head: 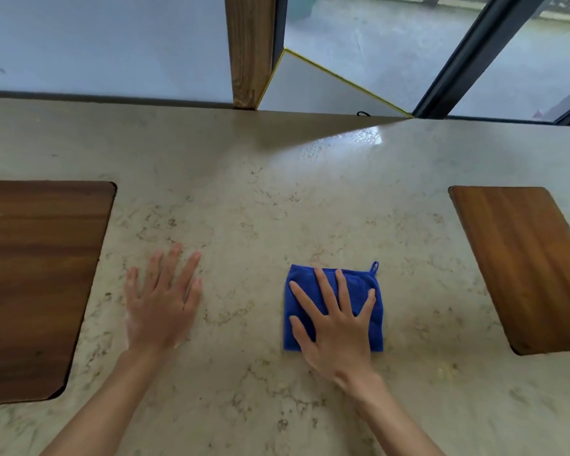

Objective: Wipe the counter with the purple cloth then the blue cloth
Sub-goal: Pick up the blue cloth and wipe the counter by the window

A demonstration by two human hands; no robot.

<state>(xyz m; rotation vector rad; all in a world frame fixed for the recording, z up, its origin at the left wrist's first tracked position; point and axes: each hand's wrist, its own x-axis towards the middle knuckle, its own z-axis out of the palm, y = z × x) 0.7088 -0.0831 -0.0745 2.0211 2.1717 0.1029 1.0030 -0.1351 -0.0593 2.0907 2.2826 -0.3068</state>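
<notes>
The left hand [163,299] lies at the lower left of centre, palm down, fingers together and pointing to the top of the frame, its outline blurred. The right hand [334,319] sits right of centre, palm down, fingers spread wide and flat, no grip closed on anything. Both bare forearms run in from the bottom edge, angled slightly inward.
</notes>
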